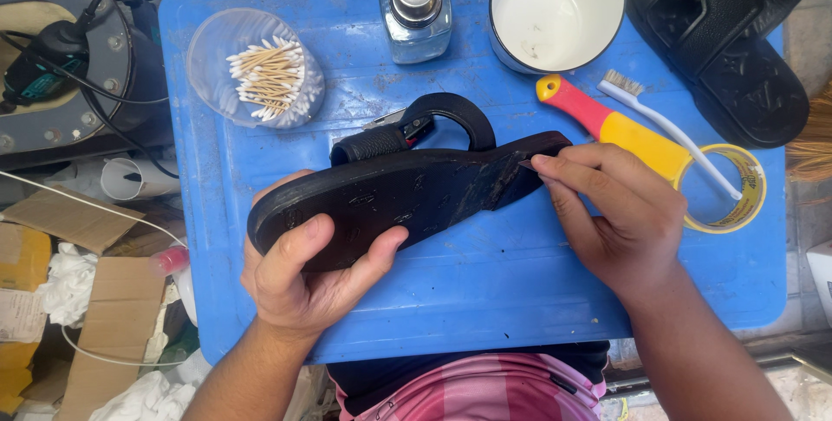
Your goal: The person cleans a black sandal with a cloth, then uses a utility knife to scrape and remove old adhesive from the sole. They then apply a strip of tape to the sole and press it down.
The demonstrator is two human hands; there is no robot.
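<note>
Sandal (pixel 407 196) lies sole-up, long axis left-right; strap partly hidden. Left hand (pixel 303 278) grasps 1 end; right hand (pixel 620 213) pinches the other.

My work surface is a scuffed blue plastic board (pixel 485 300) across my lap. At its far left I keep a clear tub of cotton swabs (pixel 257 70); beside that stands a glass pump bottle (pixel 417 12), then a white enamel cup (pixel 555 9). A black sandal (pixel 728 40) fills the far right corner. Nearer me lie a red-and-yellow handled tool (pixel 611 126), a white brush (pixel 667 126) and a tape roll (pixel 728 189).
</note>
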